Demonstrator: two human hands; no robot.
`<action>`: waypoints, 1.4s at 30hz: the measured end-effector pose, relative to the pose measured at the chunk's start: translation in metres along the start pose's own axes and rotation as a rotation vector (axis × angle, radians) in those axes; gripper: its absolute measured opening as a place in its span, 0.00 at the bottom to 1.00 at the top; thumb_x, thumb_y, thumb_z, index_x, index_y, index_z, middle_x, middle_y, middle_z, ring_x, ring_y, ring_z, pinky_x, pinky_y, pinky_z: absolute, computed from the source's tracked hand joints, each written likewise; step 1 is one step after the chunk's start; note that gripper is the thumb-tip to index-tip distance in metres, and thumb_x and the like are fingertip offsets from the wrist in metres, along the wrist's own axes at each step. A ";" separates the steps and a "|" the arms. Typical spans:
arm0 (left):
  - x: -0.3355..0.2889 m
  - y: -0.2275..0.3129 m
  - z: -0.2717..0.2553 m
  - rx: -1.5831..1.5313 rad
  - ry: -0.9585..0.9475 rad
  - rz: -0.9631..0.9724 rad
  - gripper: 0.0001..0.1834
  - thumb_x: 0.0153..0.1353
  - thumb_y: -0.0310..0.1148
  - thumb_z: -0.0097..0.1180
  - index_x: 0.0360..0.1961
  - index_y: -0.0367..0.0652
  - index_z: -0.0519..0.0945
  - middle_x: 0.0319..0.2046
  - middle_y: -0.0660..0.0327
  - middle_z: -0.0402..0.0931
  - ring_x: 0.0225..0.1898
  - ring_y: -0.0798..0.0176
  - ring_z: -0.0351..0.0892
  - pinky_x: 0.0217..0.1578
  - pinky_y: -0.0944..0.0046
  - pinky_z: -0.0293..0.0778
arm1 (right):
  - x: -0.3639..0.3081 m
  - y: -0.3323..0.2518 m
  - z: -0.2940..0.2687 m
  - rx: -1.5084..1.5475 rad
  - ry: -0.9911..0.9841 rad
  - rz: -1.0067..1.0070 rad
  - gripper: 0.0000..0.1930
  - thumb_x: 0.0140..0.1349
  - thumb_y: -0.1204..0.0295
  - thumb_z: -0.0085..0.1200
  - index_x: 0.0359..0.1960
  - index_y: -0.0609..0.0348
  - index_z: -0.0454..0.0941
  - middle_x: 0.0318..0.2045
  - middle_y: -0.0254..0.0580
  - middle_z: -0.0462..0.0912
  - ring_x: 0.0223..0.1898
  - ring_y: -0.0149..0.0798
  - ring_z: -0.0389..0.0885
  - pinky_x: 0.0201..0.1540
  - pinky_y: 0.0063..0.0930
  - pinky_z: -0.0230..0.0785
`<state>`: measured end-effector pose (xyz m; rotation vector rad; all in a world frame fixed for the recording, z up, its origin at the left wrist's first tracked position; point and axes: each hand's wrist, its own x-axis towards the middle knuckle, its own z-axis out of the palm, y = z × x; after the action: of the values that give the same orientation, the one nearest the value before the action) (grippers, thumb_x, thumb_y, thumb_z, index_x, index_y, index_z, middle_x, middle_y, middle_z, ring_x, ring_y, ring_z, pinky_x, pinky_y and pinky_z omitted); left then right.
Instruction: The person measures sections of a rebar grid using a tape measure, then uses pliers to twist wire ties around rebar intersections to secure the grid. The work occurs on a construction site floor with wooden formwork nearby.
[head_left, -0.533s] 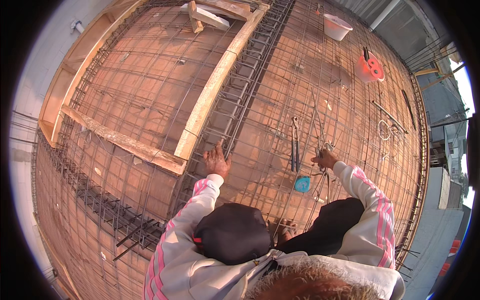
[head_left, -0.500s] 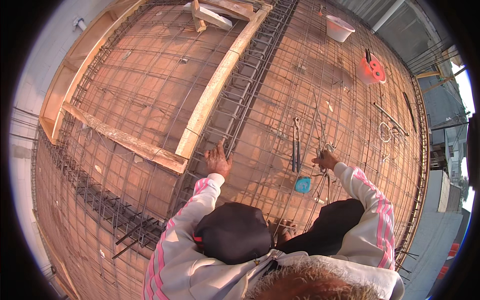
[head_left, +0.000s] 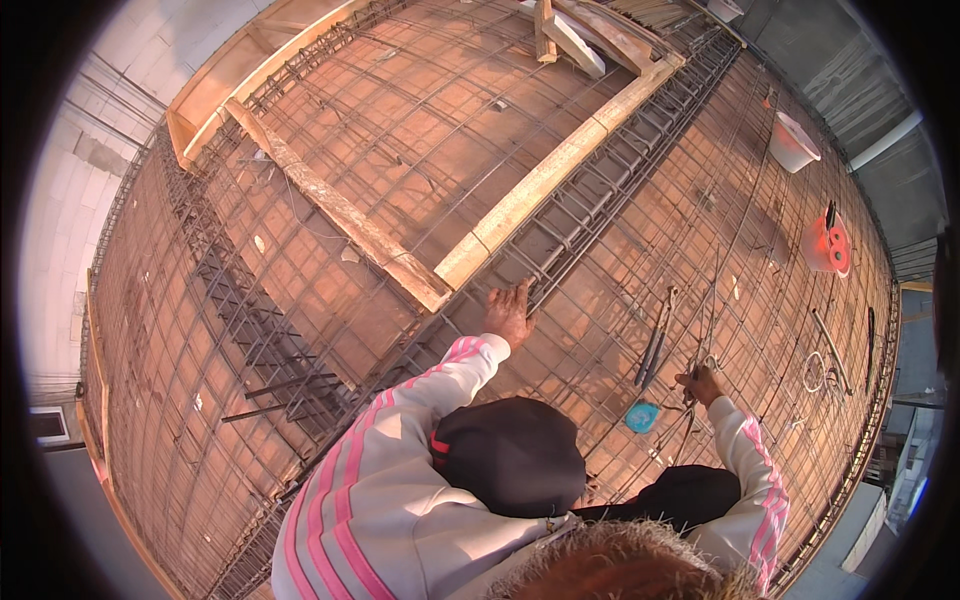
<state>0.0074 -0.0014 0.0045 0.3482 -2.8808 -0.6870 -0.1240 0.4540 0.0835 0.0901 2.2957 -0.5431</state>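
Note:
My left hand (head_left: 509, 316) is at the near end of a long rebar cage (head_left: 575, 225), its fingers curled over a steel bar beside the timber frame. To the right, my right hand (head_left: 703, 383) closes around thin dark tie wire (head_left: 709, 340), whose strands stick out above and below the fingers. Just left of that hand, long-handled pincers (head_left: 656, 338) lie on the rebar mesh. A blue tape measure (head_left: 641, 417) rests below the pincers, close to my knee. The fingertips of both hands are partly hidden.
Rebar mesh (head_left: 600, 330) covers the reddish-brown boards. Timber planks (head_left: 560, 180) frame an area at the upper left. A white bucket (head_left: 793, 143) and a red container (head_left: 828, 246) stand at the right. Loose bar ends (head_left: 280, 398) jut out at the lower left.
My view has turned, so the scene sits lower and further right in the picture. My left hand stays at the rebar cage, and the right still holds the wire.

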 end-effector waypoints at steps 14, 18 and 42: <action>0.000 -0.001 0.005 0.057 -0.047 -0.007 0.39 0.59 0.45 0.59 0.67 0.33 0.62 0.50 0.45 0.76 0.55 0.46 0.74 0.62 0.46 0.57 | -0.003 0.001 -0.001 0.047 0.004 -0.003 0.19 0.55 0.61 0.67 0.26 0.69 0.77 0.18 0.43 0.80 0.20 0.37 0.80 0.23 0.36 0.70; 0.000 -0.001 0.005 0.076 -0.028 0.003 0.40 0.59 0.45 0.59 0.67 0.33 0.61 0.50 0.45 0.76 0.55 0.46 0.74 0.63 0.46 0.56 | -0.002 0.002 0.000 0.037 0.009 -0.010 0.19 0.55 0.61 0.67 0.26 0.69 0.77 0.18 0.43 0.80 0.20 0.37 0.79 0.23 0.35 0.70; 0.002 0.002 -0.004 0.046 -0.085 -0.006 0.38 0.62 0.45 0.56 0.67 0.32 0.61 0.50 0.46 0.75 0.55 0.48 0.74 0.62 0.45 0.57 | 0.002 0.004 0.001 0.056 0.014 0.000 0.21 0.56 0.60 0.67 0.26 0.71 0.78 0.17 0.44 0.79 0.19 0.37 0.79 0.22 0.36 0.69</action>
<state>0.0065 -0.0019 0.0094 0.3420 -2.9813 -0.6525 -0.1233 0.4572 0.0801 0.1213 2.2941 -0.6082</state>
